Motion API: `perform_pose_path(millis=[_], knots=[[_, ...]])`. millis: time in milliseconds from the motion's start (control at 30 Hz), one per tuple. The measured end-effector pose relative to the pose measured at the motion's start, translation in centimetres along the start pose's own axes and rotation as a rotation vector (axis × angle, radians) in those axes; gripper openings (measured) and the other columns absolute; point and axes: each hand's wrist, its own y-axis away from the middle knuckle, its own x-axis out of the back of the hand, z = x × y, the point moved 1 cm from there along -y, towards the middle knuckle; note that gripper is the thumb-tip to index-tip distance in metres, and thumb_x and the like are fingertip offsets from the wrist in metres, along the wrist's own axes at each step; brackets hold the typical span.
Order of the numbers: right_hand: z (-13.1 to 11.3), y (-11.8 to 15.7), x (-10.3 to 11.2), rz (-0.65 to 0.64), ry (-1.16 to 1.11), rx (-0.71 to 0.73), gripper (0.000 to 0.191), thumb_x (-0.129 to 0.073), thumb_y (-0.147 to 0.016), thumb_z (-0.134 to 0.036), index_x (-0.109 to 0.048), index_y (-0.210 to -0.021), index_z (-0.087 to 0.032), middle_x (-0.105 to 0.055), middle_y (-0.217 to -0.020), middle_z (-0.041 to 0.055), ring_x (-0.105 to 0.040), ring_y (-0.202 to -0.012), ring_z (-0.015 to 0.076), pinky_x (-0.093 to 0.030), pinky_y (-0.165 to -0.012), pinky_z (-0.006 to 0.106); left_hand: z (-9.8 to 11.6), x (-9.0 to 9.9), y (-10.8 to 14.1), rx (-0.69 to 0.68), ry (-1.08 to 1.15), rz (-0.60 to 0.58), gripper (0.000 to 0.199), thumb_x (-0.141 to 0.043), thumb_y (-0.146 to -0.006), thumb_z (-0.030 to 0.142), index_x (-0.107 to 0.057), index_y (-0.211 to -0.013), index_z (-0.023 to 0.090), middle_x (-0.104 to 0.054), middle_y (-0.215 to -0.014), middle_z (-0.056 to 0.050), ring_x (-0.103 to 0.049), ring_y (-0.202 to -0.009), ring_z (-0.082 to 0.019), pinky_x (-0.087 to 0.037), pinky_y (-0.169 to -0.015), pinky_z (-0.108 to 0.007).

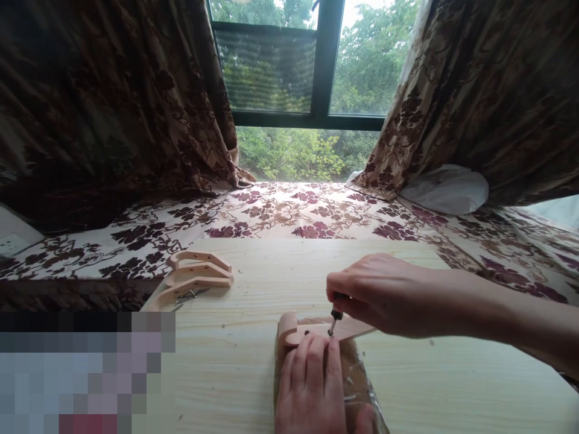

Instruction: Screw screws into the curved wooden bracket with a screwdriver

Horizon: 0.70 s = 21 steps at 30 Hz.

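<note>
My right hand is closed around the handle of a screwdriver, most of it hidden in the fist. Its metal shaft points down at a dark hole in a pale wooden piece with a rounded, curled end. My left hand presses on that piece with fingers side by side, their tips at its near edge close to the screwdriver tip. Beneath both lies a brown block wrapped in shiny clear film or tape. A second dark spot shows on the wood, left of the tip.
Several similar curved wooden pieces lie at the board's left, with small metal screws beside them. The pale wooden board bears small crumbs. Behind it are floral cloth, curtains, a window and a white bag.
</note>
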Motion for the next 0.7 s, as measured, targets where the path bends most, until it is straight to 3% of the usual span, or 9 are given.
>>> perform_pose_path(millis=[167, 333, 467, 700], knots=[[0.0, -0.3, 0.0, 0.005, 0.02, -0.081, 0.024, -0.044, -0.091, -0.03, -0.062, -0.083, -0.017, -0.065, -0.066, 0.0042, -0.053, -0.057, 0.0144, -0.025, -0.05, 0.026, 0.2, 0.4, -0.2, 0.034, 0.016, -0.022, 0.065, -0.057, -0.072, 0.042, -0.048, -0.129, 0.011, -0.059, -0.119, -0.011, -0.054, -0.111, -0.029, -0.042, -0.09, -0.038], [-0.4, 0.2, 1.6, -0.057, -0.019, 0.065, 0.015, -0.051, -0.086, -0.024, -0.066, -0.085, -0.021, -0.068, -0.073, 0.0031, -0.058, -0.068, 0.0149, -0.031, -0.056, 0.024, 0.5, 0.6, -0.2, 0.052, 0.02, -0.021, 0.067, -0.059, -0.07, 0.04, -0.047, -0.13, 0.011, -0.059, -0.12, -0.011, -0.053, -0.111, -0.028, -0.042, -0.09, -0.038], [-0.3, 0.4, 1.5, -0.111, -0.027, 0.125, 0.019, -0.049, -0.085, -0.015, -0.067, -0.081, -0.019, -0.067, -0.074, 0.0041, -0.059, -0.073, 0.0154, -0.034, -0.06, 0.024, 0.9, 0.5, -0.2, 0.115, 0.043, -0.04, 0.065, -0.056, -0.07, 0.036, -0.046, -0.13, 0.012, -0.057, -0.122, -0.011, -0.051, -0.113, -0.029, -0.039, -0.093, -0.04], [0.9, -0.9, 0.2, -0.132, -0.023, -0.009, 0.027, -0.045, -0.085, -0.021, -0.068, -0.073, -0.019, -0.066, -0.064, 0.0029, -0.048, -0.054, 0.0112, -0.027, -0.051, 0.024, 0.7, 0.4, -0.4, 0.101, 0.05, -0.026, 0.057, -0.05, -0.079, 0.041, -0.049, -0.128, 0.012, -0.059, -0.12, -0.011, -0.053, -0.112, -0.029, -0.041, -0.091, -0.04]])
